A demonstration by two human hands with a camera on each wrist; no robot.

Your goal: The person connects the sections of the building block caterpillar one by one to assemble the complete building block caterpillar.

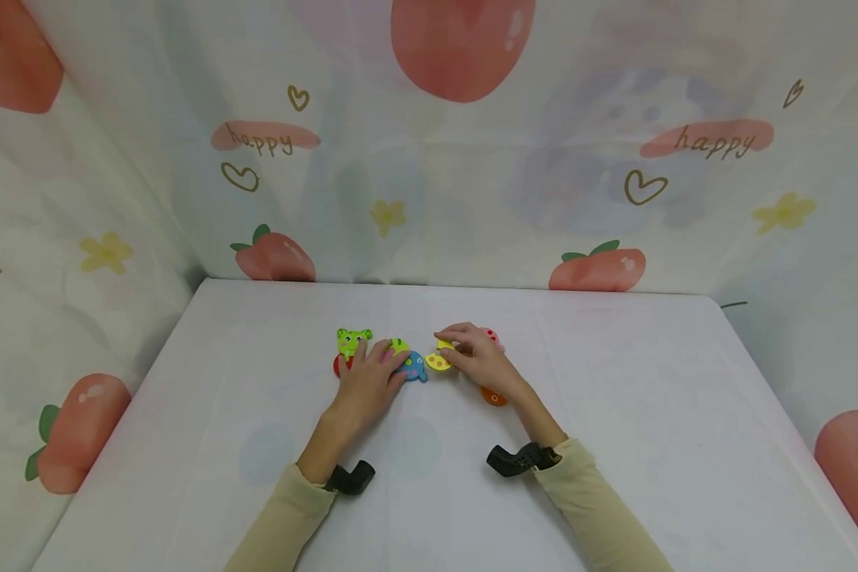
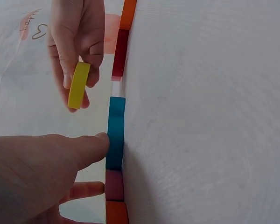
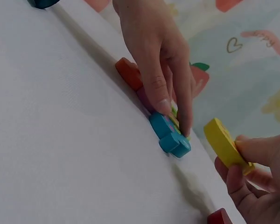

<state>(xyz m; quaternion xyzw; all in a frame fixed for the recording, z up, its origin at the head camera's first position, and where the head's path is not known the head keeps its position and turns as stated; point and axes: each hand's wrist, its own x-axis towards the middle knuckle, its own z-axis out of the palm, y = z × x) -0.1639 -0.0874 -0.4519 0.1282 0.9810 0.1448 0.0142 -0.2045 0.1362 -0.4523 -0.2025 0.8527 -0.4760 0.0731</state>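
My right hand [image 1: 488,361] pinches a flat yellow piece with orange spots [image 3: 222,143] between thumb and fingers, held up just above the table. My left hand [image 1: 363,391] rests on a cluster of colourful animal-shaped blocks. Its thumb touches the blue block [image 2: 115,135], and a straight finger reaches to the purple block [image 2: 114,185]. Past the left fingertips are a green block with an animal face [image 1: 351,342] and part of a red block [image 1: 337,366]. An orange block [image 3: 127,73] also lies in this row. The left palm partly hides the cluster.
Behind my right hand lie a pink spotted block [image 1: 492,336] and an orange-brown block [image 1: 495,396], both partly covered by it. The white table [image 1: 429,508] meets a printed curtain [image 1: 465,175] at its back edge. Each wrist wears a black camera mount [image 1: 518,460].
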